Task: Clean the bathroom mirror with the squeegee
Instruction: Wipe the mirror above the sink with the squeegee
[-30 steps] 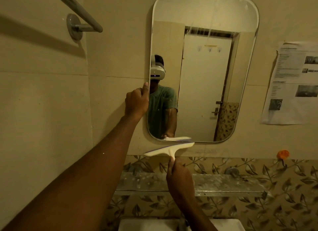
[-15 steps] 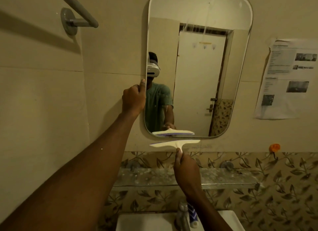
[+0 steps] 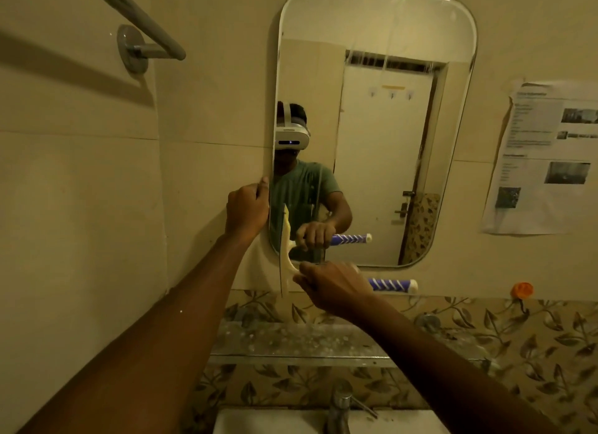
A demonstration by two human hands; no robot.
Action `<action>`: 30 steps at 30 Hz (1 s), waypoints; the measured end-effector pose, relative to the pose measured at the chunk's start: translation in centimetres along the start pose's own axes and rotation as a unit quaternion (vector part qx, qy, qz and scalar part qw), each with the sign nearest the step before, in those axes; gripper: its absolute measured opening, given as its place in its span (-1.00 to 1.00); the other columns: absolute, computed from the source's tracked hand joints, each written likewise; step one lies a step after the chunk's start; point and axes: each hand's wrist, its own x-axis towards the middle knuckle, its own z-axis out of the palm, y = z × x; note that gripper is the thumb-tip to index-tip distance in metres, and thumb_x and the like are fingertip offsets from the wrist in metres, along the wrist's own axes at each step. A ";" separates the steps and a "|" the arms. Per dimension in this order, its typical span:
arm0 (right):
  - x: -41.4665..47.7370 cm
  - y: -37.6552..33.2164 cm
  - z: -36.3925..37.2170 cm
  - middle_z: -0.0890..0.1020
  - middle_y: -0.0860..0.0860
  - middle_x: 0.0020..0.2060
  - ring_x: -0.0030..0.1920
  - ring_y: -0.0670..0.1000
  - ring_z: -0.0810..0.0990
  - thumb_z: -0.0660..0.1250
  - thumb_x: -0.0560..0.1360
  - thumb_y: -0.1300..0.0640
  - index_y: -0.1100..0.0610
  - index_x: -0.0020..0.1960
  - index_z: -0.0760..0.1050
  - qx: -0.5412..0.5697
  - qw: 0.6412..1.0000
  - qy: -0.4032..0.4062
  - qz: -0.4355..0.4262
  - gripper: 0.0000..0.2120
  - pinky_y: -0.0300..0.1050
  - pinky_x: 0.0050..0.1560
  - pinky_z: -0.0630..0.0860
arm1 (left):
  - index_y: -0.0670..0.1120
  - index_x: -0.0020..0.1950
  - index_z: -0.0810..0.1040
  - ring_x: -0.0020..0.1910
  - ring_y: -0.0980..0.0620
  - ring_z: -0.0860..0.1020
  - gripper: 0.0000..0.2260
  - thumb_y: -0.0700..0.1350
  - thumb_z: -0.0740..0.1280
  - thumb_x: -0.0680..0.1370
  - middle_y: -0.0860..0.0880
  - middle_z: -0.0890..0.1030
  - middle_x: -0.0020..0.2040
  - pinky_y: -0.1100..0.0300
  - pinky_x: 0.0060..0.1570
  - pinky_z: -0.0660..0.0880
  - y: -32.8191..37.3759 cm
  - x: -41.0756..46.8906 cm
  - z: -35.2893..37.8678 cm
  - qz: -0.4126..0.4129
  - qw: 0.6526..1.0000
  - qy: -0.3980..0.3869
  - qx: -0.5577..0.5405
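A printed notice (image 3: 543,155) taped at three o'clock of the bathroom mirror (image 3: 388,29) carries text and photos too blurred to read. The tap (image 3: 339,407) at six o'clock is cut off by the frame. The left hand (image 3: 247,212) curls around the mirror's edge at eight o'clock. The right hand (image 3: 333,285) grasps the squeegee (image 3: 284,255) by its handle (striped purple-and-white end poking toward three o'clock), hiding the middle. The cream blade stands upright at that hand's nine o'clock, against the mirror's seven o'clock corner.
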 end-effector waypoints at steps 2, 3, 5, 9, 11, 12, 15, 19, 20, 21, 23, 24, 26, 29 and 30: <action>1.1 0.6 -0.5 0.35 -0.07 -0.42 -0.40 -0.01 0.43 -0.02 0.65 -0.12 0.09 0.11 0.41 -0.047 0.999 0.014 -0.019 -0.66 -0.10 -0.29 0.36 | -0.20 -0.19 0.56 -0.30 -0.12 0.61 -0.55 0.07 0.08 0.65 -0.19 0.61 -0.28 -0.04 -0.20 0.61 0.2 -0.2 0.3 -0.007 1.000 0.012 0.008; 1.5 0.9 -0.7 0.38 -0.05 -0.41 -0.41 0.01 0.45 -0.04 0.65 -0.13 0.09 0.10 0.41 -0.061 0.998 0.022 -0.026 -0.63 -0.10 -0.30 0.36 | -0.19 -0.19 0.56 -0.29 -0.11 0.60 -0.56 0.07 0.08 0.65 -0.18 0.61 -0.28 -0.01 -0.20 0.60 0.3 -0.3 0.4 -0.012 1.000 0.016 0.013; 1.9 1.5 -0.6 0.43 -0.03 -0.41 -0.45 -0.01 0.42 -0.09 0.65 -0.15 0.08 0.05 0.43 -0.084 0.995 0.032 -0.035 -0.59 -0.11 -0.33 0.35 | -0.16 -0.17 0.56 -0.28 -0.06 0.59 -0.59 0.05 0.08 0.66 -0.15 0.61 -0.26 0.05 -0.19 0.57 0.4 -0.3 0.6 -0.023 0.999 0.027 0.027; 1.9 3.0 0.1 0.37 -0.07 -0.47 -0.51 -0.08 0.32 -0.11 0.64 -0.19 0.04 -0.18 0.38 -0.085 0.995 0.040 -0.015 -0.54 -0.11 -0.32 0.32 | -0.20 -0.07 0.58 -0.29 0.01 0.54 -0.64 0.00 0.11 0.66 -0.10 0.58 -0.24 0.16 -0.31 0.53 0.7 -0.6 1.2 -0.037 0.997 0.050 0.050; 1.3 4.2 0.5 0.42 -0.06 -0.46 -0.48 -0.05 0.38 -0.10 0.63 -0.21 0.03 -0.21 0.40 -0.057 0.998 0.037 -0.001 -0.52 -0.10 -0.30 0.35 | -0.22 -0.06 0.58 -0.32 0.06 0.47 -0.63 -0.01 0.11 0.66 -0.07 0.54 -0.25 0.34 -0.43 0.32 0.9 -0.8 1.5 -0.035 0.994 0.069 0.079; 0.7 5.3 0.6 0.44 -0.06 -0.44 -0.45 -0.03 0.43 -0.10 0.63 -0.21 0.04 -0.20 0.43 -0.045 0.998 0.033 0.004 -0.51 -0.08 -0.28 0.41 | -0.23 -0.06 0.58 -0.30 0.06 0.45 -0.64 -0.01 0.11 0.66 -0.05 0.52 -0.25 0.38 -0.45 0.24 0.8 -0.8 1.7 -0.034 0.992 0.077 0.091; -1.7 10.5 0.8 0.50 -0.06 -0.37 -0.37 -0.04 0.51 -0.10 0.61 -0.23 0.00 -0.12 0.48 -0.013 1.000 -0.007 0.027 -0.52 -0.09 -0.25 0.47 | -0.22 -0.10 0.58 -0.28 -0.02 0.51 -0.63 0.00 0.13 0.65 -0.07 0.54 -0.26 0.27 -0.43 0.36 0.4 -0.7 1.8 -0.035 0.993 0.078 0.084; -5.6 17.5 1.4 0.52 -0.10 -0.35 -0.41 -0.12 0.46 -0.24 0.55 -0.29 -0.09 0.12 0.49 -0.060 0.997 0.014 0.053 -0.41 -0.18 -0.38 0.38 | -0.19 -0.14 0.56 -0.20 -0.17 0.60 -0.64 0.03 0.15 0.64 -0.18 0.62 -0.19 -0.04 -0.16 0.58 0.1 -0.5 1.8 -0.059 0.994 0.072 0.051; -6.3 18.1 1.5 0.55 -0.08 -0.34 -0.39 -0.09 0.50 -0.22 0.56 -0.28 -0.09 0.14 0.49 -0.075 0.995 0.008 0.059 -0.44 -0.15 -0.34 0.47 | -0.20 -0.14 0.55 -0.17 -0.19 0.60 -0.64 0.03 0.15 0.64 -0.20 0.62 -0.17 -0.06 -0.13 0.58 0.2 -0.5 1.9 -0.065 0.994 0.073 0.051; -6.6 18.3 1.5 0.56 -0.07 -0.34 -0.38 -0.08 0.54 -0.22 0.56 -0.28 -0.09 0.12 0.49 -0.080 0.995 0.005 0.060 -0.43 -0.11 -0.29 0.54 | -0.21 -0.13 0.55 -0.15 -0.21 0.60 -0.63 0.03 0.14 0.65 -0.22 0.63 -0.14 -0.07 -0.11 0.57 0.5 -0.6 1.9 -0.070 0.993 0.075 0.052; -6.3 17.4 1.3 0.55 -0.06 -0.37 -0.40 -0.09 0.54 -0.31 0.48 -0.35 -0.07 -0.02 0.50 -0.052 0.998 0.015 0.045 -0.34 -0.09 -0.26 0.58 | -0.22 -0.08 0.57 -0.10 -0.23 0.60 -0.62 0.03 0.13 0.65 -0.25 0.64 -0.09 -0.07 -0.08 0.57 1.1 -0.8 2.0 -0.082 0.992 0.076 0.057; -5.7 16.4 1.1 0.54 -0.05 -0.38 -0.40 -0.09 0.53 -0.32 0.46 -0.37 -0.06 -0.08 0.48 -0.027 0.999 0.023 0.036 -0.33 -0.09 -0.26 0.58 | -0.23 -0.06 0.57 -0.09 -0.23 0.60 -0.62 0.03 0.12 0.65 -0.25 0.64 -0.08 -0.05 -0.08 0.57 1.4 -0.9 2.1 -0.090 0.991 0.077 0.060; -3.7 13.3 0.3 0.53 -0.04 -0.39 -0.40 -0.08 0.53 -0.22 0.54 -0.32 -0.04 -0.14 0.46 0.037 0.999 0.034 0.022 -0.42 -0.10 -0.23 0.55 | -0.22 -0.06 0.57 -0.10 -0.22 0.59 -0.61 0.04 0.11 0.65 -0.25 0.63 -0.07 -0.02 -0.09 0.57 1.9 -1.0 2.1 -0.102 0.990 0.081 0.063; -0.2 7.7 -0.6 0.47 -0.05 -0.43 -0.40 -0.01 0.49 -0.09 0.63 -0.18 0.04 -0.21 0.49 0.013 0.997 0.076 -0.011 -0.50 -0.08 -0.26 0.45 | -0.20 -0.09 0.57 -0.12 -0.22 0.60 -0.61 0.06 0.11 0.65 -0.24 0.64 -0.09 -0.05 -0.09 0.58 2.0 -1.1 2.2 -0.110 0.988 0.093 0.061; 0.7 6.4 -0.8 0.43 -0.05 -0.46 -0.41 0.00 0.47 -0.05 0.64 -0.14 0.04 -0.24 0.48 -0.005 0.995 0.100 -0.019 -0.52 -0.09 -0.29 0.43 | -0.20 -0.09 0.57 -0.13 -0.21 0.60 -0.61 0.06 0.12 0.64 -0.23 0.64 -0.10 -0.07 -0.09 0.58 1.9 -1.1 2.3 -0.110 0.987 0.097 0.058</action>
